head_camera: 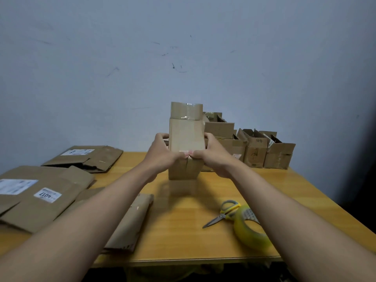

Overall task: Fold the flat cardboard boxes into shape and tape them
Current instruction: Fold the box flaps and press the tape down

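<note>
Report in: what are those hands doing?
Left hand, right hand gripping upright box. Thumbs pressing its taped seam. Nothing in the way.

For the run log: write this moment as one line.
left hand grips box | right hand grips box | scissors, tape roll idle

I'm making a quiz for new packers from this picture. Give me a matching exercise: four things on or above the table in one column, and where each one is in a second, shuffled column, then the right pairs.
Things:
1. folded box
2. scissors
3. flat cardboard with the 4017 label
4. open boxes

Places:
A. flat on the table's left side
B. in a row at the table's far right, by the wall
C. held up between the left hand and the right hand
D. on the table beside the yellow tape roll

Pairs: 1-C, 2-D, 3-A, 4-B
</note>
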